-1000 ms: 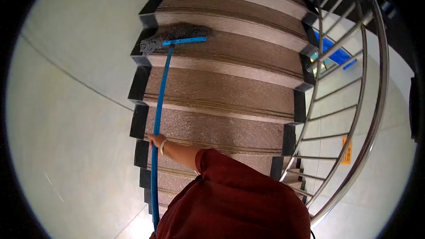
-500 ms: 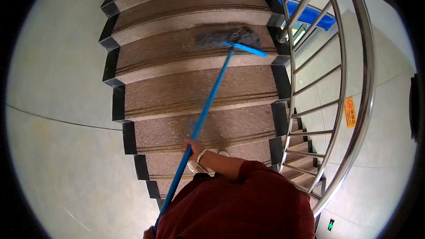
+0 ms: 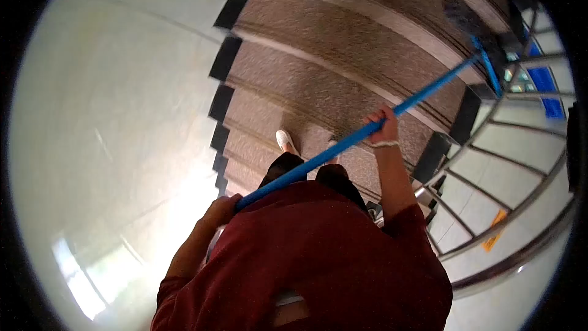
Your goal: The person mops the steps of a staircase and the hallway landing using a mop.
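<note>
A blue mop handle runs diagonally from my waist up to the right. My right hand, with a pale band at the wrist, is wrapped round its middle. My left hand closes round the lower end, beside my dark red shirt. At the far end, the grey mop head with its blue bar lies at the right end of a brown stair step, against the railing side.
A metal railing curves along the right side. The stairs have black edge pieces beside a pale wall on the left. My feet, in light shoes, stand on a lower step. An orange sign shows behind the railing.
The mop head has swept from the left side of the step to the right end by the railing. The handle now slants far right, the view has turned, and my left hand has come into fuller view.
</note>
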`<state>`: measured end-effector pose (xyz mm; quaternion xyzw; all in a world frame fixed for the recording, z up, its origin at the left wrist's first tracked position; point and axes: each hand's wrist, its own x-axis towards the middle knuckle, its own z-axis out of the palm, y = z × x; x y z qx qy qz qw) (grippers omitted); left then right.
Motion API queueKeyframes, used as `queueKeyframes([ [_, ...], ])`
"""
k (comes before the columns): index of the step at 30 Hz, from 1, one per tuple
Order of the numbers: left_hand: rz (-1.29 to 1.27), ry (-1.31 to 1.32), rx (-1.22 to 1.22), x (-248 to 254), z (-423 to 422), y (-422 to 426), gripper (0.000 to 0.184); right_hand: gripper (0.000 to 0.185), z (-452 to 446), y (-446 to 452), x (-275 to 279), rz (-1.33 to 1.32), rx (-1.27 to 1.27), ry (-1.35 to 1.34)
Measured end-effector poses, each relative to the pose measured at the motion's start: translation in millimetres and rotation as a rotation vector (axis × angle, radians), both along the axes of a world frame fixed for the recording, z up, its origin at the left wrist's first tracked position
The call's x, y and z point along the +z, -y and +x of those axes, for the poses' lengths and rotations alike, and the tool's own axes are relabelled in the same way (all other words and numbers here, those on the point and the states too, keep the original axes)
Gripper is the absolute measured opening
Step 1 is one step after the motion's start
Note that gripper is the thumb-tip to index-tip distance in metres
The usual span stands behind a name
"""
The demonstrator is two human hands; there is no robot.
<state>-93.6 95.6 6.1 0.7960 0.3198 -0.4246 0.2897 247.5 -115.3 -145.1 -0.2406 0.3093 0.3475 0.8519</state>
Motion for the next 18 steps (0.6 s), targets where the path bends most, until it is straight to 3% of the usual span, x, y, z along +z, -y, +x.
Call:
queueKeyframes([
  [2,-0.022,-0.002,-0.095,-6.8,-5.1,11.6,0.026,0.023,-3.3,7.0,2.2,-0.045,0.044,0.001],
  [6,-0.015,0.011,-0.081,-9.3,-4.9,21.7,0.028,0.023,-6.8,10.1,-2.5,-0.098,0.049,0.033],
  [16,-0.059,-0.029,-0.064,-68.5,-24.6,1.8,0.03,0.02,-22.6,-2.4,-35.7,-0.143,-0.013,0.06],
  [18,-0.059,-0.006,-0.089,-88.4,-32.8,-5.4,0.03,0.028,-27.3,-7.4,-49.4,-0.157,0.002,0.05],
])
